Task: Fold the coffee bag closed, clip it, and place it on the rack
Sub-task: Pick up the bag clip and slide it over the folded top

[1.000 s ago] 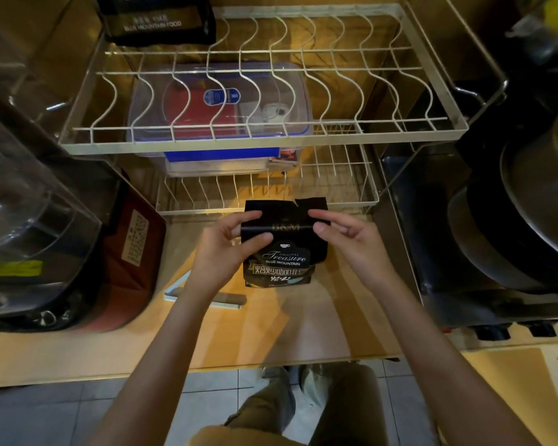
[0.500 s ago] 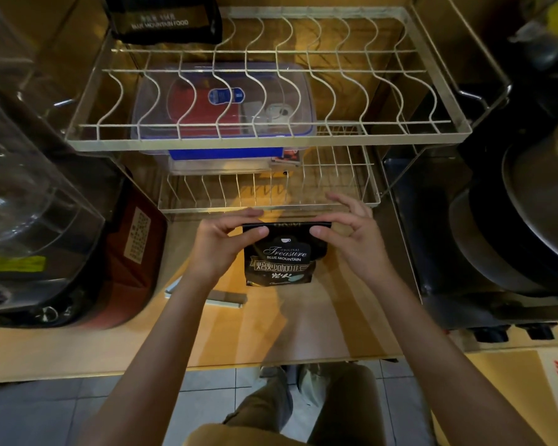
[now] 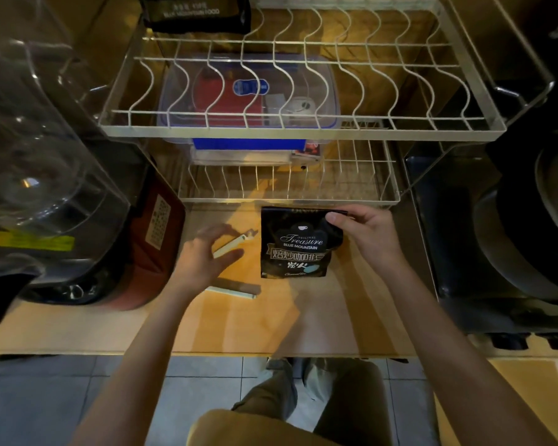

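Note:
The black coffee bag (image 3: 295, 249) lies on the wooden counter (image 3: 271, 323) just in front of the rack, its top folded down. My right hand (image 3: 366, 230) pinches the folded top at its right corner. A pale clip (image 3: 236, 243) lies to the left of the bag, spread in a V. One arm of the clip points up-right and the other lies flat nearer me. My left hand (image 3: 207, 255) is blurred over the clip, thumb and fingers apart on either side of the raised arm. The white wire rack (image 3: 303, 132) stands behind, with an upper and a lower tier.
A second black coffee bag (image 3: 200, 11) stands on the upper tier's back left. A clear lidded box (image 3: 248, 91) sits on the lower tier (image 3: 287, 191). A clear dome appliance (image 3: 39, 162) and a red-brown bag (image 3: 155, 246) crowd the left. Dark pans (image 3: 529, 233) fill the right.
Both hands folded the bag's top down and laid the bag on the counter. My left hand then let go and moved left onto the clip, while my right hand kept the fold.

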{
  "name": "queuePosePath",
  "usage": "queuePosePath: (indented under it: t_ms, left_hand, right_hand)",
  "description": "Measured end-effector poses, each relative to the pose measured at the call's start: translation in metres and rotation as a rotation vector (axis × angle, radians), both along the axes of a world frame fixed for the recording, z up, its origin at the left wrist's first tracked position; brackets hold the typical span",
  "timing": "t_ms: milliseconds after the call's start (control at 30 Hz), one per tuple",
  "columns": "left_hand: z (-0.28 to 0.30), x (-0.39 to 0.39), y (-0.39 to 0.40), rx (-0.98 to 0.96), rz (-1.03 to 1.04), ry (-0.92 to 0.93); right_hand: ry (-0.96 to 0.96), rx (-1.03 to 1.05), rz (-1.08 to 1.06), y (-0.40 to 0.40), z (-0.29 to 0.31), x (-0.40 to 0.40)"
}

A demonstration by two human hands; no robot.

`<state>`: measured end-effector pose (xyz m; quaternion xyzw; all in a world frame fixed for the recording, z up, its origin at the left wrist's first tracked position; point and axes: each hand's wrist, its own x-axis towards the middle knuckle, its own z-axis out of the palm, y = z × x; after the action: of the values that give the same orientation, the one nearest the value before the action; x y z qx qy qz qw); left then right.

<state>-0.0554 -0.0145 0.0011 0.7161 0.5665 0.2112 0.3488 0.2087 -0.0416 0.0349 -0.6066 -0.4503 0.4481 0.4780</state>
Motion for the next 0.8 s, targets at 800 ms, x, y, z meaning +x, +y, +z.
queuePosePath:
  t_ms: [800]
  left_hand:
    - [-0.019,-0.033,-0.053,-0.208,0.431,-0.451]
  right_hand:
    - [0.044,-0.008,0.033,-0.005,-0.001,-0.001]
